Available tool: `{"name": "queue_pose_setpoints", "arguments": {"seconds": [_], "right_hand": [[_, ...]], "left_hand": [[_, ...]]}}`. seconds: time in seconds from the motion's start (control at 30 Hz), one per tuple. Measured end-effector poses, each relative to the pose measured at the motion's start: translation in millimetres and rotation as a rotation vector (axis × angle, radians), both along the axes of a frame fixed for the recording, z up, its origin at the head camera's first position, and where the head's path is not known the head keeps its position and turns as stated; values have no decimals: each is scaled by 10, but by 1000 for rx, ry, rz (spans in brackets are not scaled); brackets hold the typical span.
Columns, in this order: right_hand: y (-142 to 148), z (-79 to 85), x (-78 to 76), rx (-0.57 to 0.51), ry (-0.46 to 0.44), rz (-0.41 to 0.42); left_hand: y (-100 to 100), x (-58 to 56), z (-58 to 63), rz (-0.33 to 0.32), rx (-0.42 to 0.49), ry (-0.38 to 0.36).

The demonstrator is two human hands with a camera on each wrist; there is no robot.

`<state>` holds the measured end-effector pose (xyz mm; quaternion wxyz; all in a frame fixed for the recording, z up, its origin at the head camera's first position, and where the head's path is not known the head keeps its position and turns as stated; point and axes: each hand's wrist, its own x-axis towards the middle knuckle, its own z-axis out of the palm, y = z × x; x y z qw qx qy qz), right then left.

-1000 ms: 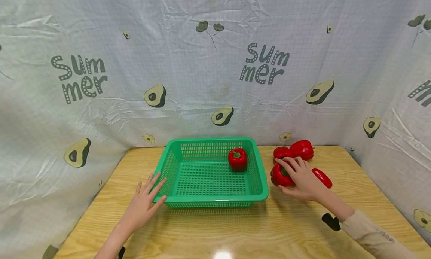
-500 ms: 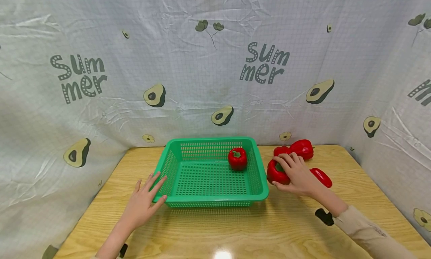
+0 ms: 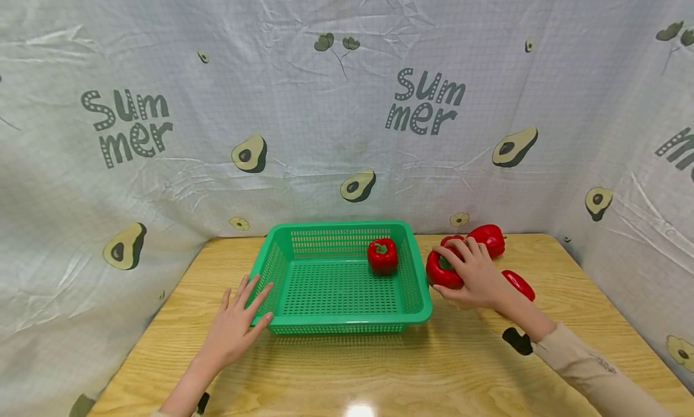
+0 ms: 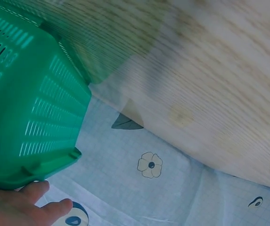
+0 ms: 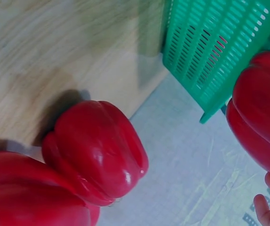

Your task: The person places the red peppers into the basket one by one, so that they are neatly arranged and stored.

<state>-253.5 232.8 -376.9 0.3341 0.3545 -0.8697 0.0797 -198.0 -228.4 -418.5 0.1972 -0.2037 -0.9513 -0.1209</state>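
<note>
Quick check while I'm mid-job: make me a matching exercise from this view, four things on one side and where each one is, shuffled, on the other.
Things
1. Left hand
2. Right hand
3. Rounded glossy red bell pepper, green stem up, unheld
4. Green slotted plastic basket

Places
A. Gripping another red bell pepper, at the basket's right side
B. Standing directly on the wooden table
C. At the basket's left rim, fingers spread
D. Inside the basket, toward its far right corner

Pairs: 1-C; 2-A; 3-D; 4-B

Five red peppers [image 3: 382, 259], one green basket [image 3: 347, 320], two hands [image 3: 230, 331] and one wooden table [image 3: 303, 375] are in view.
</note>
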Motion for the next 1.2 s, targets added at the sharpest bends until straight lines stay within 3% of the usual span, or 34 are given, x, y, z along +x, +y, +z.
{"name": "queue_pose_setpoints", "arguments": {"seconds": [0.4, 0.7, 1.2], "right_hand": [[-134, 96, -89, 11, 60, 37], [-318, 157, -123, 33, 13, 42], [-600, 101, -247, 37, 38, 75]], "left_hand": [[16, -2, 36, 6, 0, -50], [13, 12, 30, 2, 1, -37], [20, 13, 35, 0, 35, -79]]}}
